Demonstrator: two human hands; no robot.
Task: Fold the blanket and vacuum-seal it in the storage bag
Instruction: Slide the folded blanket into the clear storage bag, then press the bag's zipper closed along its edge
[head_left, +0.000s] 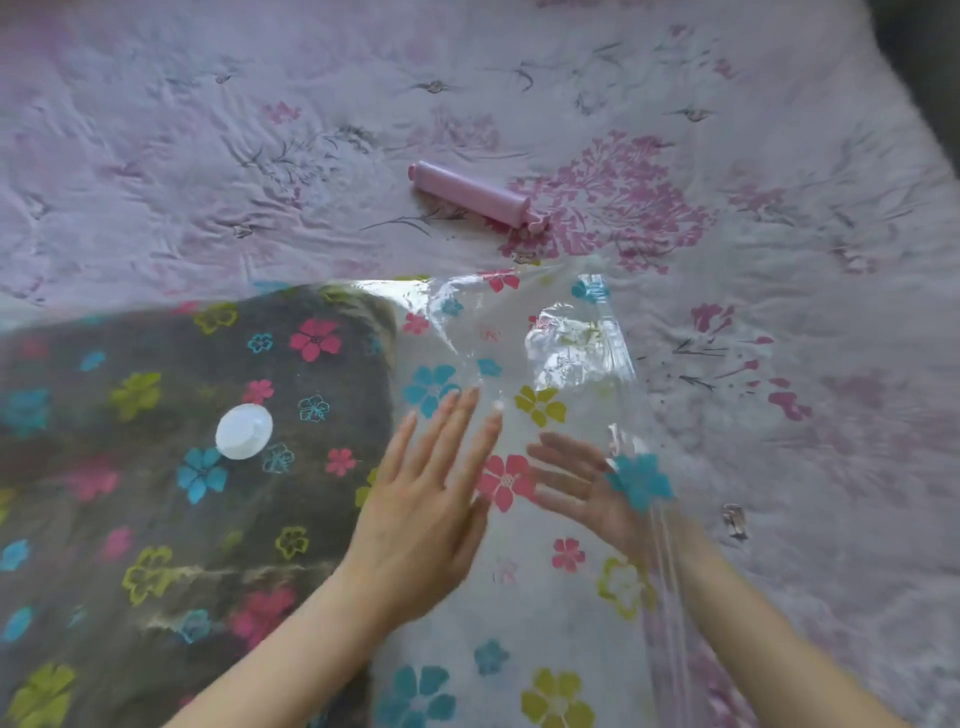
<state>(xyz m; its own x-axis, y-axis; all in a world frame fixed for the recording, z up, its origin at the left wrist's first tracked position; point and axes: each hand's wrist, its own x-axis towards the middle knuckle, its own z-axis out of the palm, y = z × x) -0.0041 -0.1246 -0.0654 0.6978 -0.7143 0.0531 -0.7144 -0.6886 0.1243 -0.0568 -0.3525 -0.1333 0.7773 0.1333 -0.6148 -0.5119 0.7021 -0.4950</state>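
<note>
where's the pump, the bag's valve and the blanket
pump (475, 196), head view, middle of its pink barrel
valve (244, 431), head view, centre of the white round cap
blanket (130, 467), head view, dark fabric showing through the bag

Right hand (576, 483) veiled under the bag's (519, 613) film; blanket (156, 467) cut off left

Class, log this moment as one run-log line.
blanket: inside storage bag | left hand: flat on bag | right hand: inside opening | pump: untouched
</note>
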